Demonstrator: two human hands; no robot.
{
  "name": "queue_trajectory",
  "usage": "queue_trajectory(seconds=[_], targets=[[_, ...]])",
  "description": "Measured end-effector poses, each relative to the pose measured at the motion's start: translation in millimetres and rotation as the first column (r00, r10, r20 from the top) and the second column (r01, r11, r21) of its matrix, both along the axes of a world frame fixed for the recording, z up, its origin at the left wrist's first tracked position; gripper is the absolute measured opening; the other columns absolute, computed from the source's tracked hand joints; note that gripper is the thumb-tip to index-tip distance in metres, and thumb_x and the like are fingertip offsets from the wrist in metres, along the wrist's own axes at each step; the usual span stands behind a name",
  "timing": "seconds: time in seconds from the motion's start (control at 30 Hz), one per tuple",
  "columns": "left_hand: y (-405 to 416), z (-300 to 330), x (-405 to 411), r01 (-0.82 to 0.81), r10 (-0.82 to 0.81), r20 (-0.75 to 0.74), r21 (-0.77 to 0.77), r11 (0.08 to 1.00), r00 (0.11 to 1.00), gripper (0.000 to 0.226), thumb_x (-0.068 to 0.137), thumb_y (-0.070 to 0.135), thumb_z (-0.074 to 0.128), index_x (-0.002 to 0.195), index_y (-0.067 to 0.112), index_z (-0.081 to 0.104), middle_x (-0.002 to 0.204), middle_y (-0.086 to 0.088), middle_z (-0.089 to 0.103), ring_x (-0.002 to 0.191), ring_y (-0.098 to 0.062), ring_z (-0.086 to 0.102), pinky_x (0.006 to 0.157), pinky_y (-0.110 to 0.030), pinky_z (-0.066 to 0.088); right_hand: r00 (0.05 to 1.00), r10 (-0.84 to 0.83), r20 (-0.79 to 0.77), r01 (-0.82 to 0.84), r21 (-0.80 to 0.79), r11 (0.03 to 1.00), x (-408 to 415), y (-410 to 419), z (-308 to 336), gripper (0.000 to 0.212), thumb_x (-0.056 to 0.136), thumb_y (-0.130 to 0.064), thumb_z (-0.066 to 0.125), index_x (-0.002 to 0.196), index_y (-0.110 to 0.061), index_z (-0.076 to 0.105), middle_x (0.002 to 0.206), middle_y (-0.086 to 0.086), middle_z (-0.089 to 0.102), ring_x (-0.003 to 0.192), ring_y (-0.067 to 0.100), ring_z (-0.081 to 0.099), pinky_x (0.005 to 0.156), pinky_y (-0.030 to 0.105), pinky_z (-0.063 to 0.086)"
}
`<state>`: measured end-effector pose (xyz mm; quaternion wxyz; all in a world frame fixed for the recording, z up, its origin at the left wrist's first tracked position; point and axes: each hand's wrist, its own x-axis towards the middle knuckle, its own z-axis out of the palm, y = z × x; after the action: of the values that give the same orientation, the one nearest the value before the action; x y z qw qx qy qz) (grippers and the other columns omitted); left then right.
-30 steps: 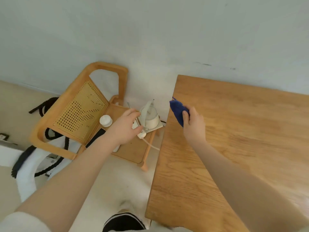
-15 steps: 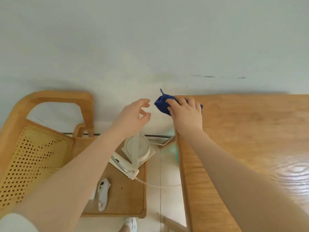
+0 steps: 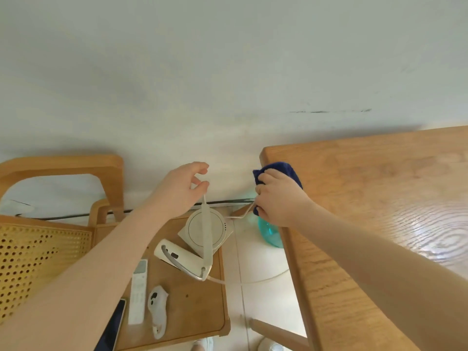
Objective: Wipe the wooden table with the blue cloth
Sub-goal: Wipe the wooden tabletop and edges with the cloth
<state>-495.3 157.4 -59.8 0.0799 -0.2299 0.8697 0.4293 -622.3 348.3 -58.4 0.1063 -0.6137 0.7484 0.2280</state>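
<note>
Fingers of the right hand point(image 3: 279, 198) clench the blue cloth point(image 3: 283, 171) at the wooden table point(image 3: 379, 198)'s far left corner; the left hand point(image 3: 179, 190) hangs loosely curled, holding nothing, above the chair point(image 3: 177, 300); by my judgement wiping has only begun, with nearly all the tabletop left.

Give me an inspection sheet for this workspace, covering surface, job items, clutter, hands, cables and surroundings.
Surface: wooden table, bare where visible, glare at the right.
Job's things: blue cloth at the table's far left corner.
Clutter: chair seat carries a white lamp, remote, controller and dark phone; teal object on the floor under the table edge.
Hands: right hand grips the cloth; left hand in the air above the lamp, fingers loosely curled, holding nothing.
Cables: white cord from lamp across the floor; dark cable along the wall.
Surroundings: pale wall with a dark scuff.
</note>
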Motion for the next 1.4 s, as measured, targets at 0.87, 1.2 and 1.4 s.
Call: queue_trajectory(seconds=[0.87, 1.2, 1.4], targets=[[45, 3, -105, 0.659, -0.665, 0.183, -0.467, 0.589, 0.724, 0.077, 0.086, -0.007, 0.039, 0.15, 0.021, 0.006, 0.158, 0.006, -0.004, 0.145, -0.017, 0.008, 0.116, -0.036, 0.012, 0.968, -0.198, 0.151, 0.242, -0.39, 0.888, 3, 17, -12, 0.039, 0.08, -0.033, 0.041, 0.068, -0.016, 0.074, 0.076, -0.002, 0.07, 0.097, 0.026, 0.061, 0.095, 0.038, 0.043], [48, 2, -103, 0.579, -0.593, 0.083, -0.362, 0.731, 0.801, 0.083, 0.08, -0.016, 0.028, 0.149, 0.03, 0.016, 0.156, 0.02, 0.001, 0.142, -0.011, 0.021, 0.102, -0.031, 0.038, 0.986, -0.001, 0.168, 0.069, -0.398, 0.915, 10, 40, -10, 0.037, 0.08, -0.031, 0.043, 0.063, -0.016, 0.072, 0.066, -0.003, 0.068, 0.083, 0.025, 0.06, 0.102, 0.038, 0.035], [51, 4, -101, 0.573, -0.578, 0.103, -0.353, 0.74, 0.81, 0.086, 0.079, -0.016, 0.029, 0.149, 0.031, 0.012, 0.156, 0.019, -0.002, 0.142, -0.009, 0.02, 0.102, -0.028, 0.034, 0.976, -0.044, 0.213, 0.129, -0.4, 0.907, 30, 53, -3, 0.033, 0.083, -0.035, 0.051, 0.069, -0.015, 0.073, 0.076, -0.002, 0.07, 0.099, 0.028, 0.06, 0.103, 0.042, 0.035]])
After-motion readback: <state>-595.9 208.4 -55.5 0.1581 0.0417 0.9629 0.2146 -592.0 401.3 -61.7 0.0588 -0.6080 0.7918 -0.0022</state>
